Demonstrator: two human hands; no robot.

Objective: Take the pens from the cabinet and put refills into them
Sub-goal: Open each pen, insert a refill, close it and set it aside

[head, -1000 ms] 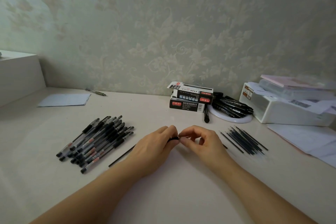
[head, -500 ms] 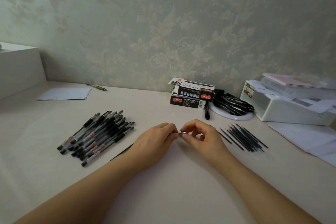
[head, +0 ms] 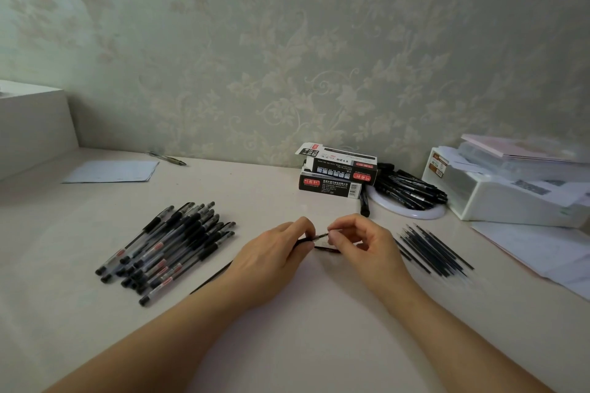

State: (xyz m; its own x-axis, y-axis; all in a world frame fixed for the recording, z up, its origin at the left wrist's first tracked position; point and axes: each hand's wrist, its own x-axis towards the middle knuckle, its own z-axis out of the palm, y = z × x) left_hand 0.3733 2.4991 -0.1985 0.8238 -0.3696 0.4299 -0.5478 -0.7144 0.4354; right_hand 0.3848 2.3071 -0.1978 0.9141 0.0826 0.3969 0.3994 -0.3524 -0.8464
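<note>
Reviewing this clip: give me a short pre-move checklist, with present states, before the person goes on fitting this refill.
1. Left hand grips the thin black refill, whose tail trails back over the table: ok.
2. Right hand pinches a small piece at the refill's front end: ok.
3. What that piece is, tip or cap: cannot tell.
4. Spare refills lie within easy reach right of the right hand: ok.
5. Pile of pens lies left of the left hand, clear of both hands: ok.
6. A pen barrel ready in either hand to take the refill: not ok, none visible.
</note>
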